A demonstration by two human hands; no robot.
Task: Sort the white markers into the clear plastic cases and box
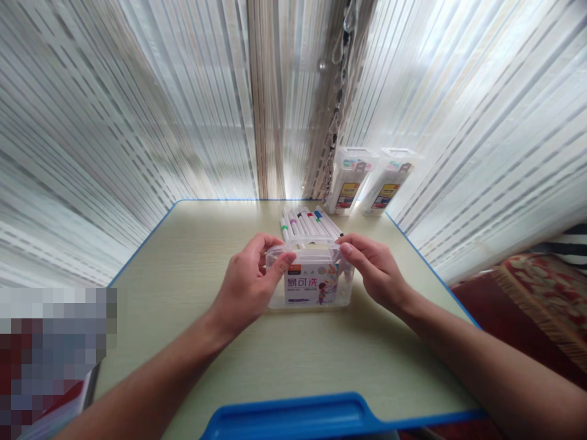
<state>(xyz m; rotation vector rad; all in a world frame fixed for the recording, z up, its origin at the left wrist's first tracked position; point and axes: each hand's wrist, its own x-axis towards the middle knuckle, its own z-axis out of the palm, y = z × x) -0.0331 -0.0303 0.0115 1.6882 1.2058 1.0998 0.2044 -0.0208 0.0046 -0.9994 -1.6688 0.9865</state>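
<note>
A clear plastic marker case with a printed label stands upright on the table in front of me. My left hand grips its upper left corner, thumb on the front and fingers behind. At the upper right corner, my right hand pinches the edge between thumb and forefinger. The case's handle shows between the two hands. Just behind it lies a row of several white markers with coloured bands, their near ends hidden by the case.
Two clear plastic containers with labels stand at the table's back right, by the string curtain. A blue tray runs along the near edge of the pale table. Patterned fabric with fringe lies off to the right.
</note>
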